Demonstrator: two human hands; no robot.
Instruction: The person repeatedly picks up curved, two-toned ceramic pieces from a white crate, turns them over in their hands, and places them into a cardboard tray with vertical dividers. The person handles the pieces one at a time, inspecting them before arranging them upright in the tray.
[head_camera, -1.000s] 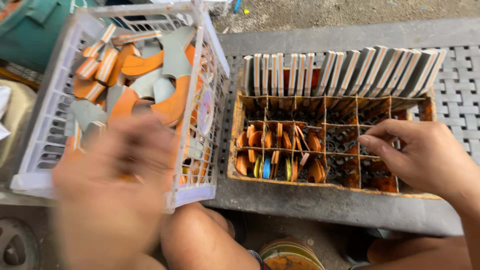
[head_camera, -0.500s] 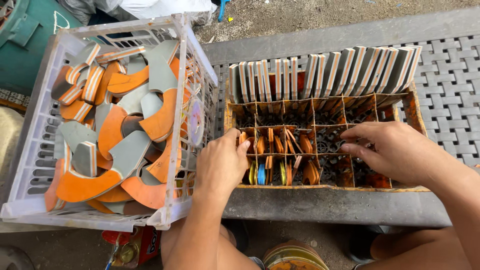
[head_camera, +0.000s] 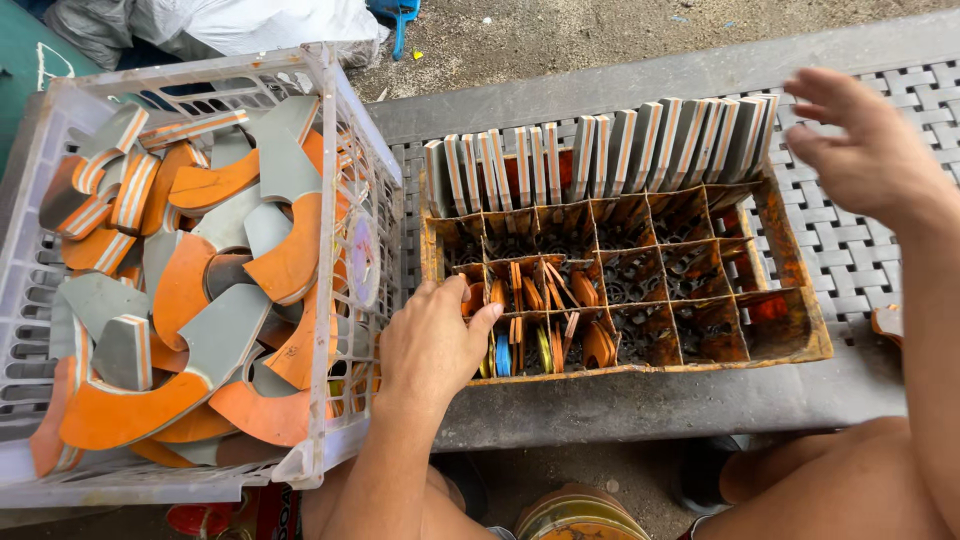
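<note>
- Currently left hand (head_camera: 432, 345) rests on the near-left corner of the divided crate (head_camera: 800, 340), fingers curled over small pieces (head_camera: 545, 300); whether it pinches one, cannot tell.
- Right hand (head_camera: 858, 150) hovers above the crate's far-right corner, fingers spread, holding nothing.
- Pieces judged light, stiff foam offcuts, slightly springy; best pinched by their thin edges.
- Look: orange and grey layered slips, standing on edge in the crate's left compartments; right compartments bare.
- Striped slabs (head_camera: 600, 155) line the crate's far edge.
- White basket (head_camera: 340, 130) of curved orange-grey offcuts (head_camera: 200, 290) sits left of the crate.
</note>
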